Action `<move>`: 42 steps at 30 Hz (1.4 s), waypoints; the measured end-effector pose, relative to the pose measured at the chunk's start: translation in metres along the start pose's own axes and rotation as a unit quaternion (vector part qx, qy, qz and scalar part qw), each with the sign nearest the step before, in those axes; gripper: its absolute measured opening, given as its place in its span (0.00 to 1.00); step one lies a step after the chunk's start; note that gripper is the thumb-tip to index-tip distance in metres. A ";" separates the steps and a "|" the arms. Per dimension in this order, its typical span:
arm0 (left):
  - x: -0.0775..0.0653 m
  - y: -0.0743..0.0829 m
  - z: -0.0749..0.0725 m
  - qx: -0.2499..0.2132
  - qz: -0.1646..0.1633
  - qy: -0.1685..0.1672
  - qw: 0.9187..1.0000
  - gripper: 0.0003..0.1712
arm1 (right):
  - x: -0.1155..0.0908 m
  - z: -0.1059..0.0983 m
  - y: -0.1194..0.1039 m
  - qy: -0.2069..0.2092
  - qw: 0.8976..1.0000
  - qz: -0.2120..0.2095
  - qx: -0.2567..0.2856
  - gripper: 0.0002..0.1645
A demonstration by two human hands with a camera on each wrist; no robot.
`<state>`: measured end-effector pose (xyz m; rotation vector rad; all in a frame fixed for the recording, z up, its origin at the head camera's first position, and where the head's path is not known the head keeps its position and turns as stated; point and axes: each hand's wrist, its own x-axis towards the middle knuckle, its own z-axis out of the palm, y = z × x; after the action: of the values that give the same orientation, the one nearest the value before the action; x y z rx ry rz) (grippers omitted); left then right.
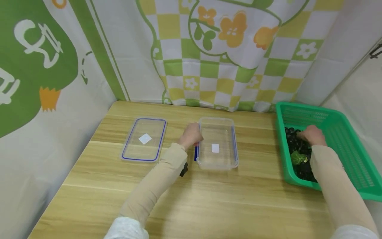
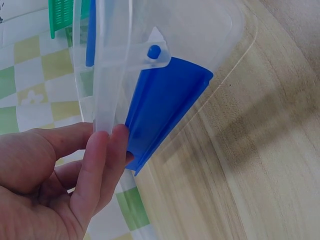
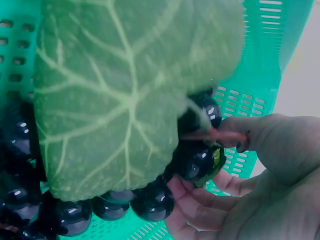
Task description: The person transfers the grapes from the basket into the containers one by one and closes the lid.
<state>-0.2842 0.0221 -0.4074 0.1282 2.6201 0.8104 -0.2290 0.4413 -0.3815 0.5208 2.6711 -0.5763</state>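
Observation:
My left hand pinches the left rim of a clear plastic food container between thumb and fingers. In the left wrist view, a blue latch flap hangs open beside the fingertips. Over in the green basket, my right hand grips a bunch of dark grapes. The thumb lies at the reddish stem, with the fingers curled around the grapes' side. A broad green leaf covers much of the bunch in the right wrist view.
A clear lid with a blue seal and a white label lies left of the container. Behind the wooden table hangs a checkered curtain. The basket stands at the table's right end.

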 end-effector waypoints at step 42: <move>0.000 -0.002 0.003 -0.006 0.000 0.003 1.000 0.09 | 0.014 -0.001 0.012 -0.007 0.993 0.032 0.117 0.16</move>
<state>-0.2829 0.0215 -0.4104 0.1232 2.6199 0.8286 -0.2365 0.4562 -0.3906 0.6617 2.5783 -0.8753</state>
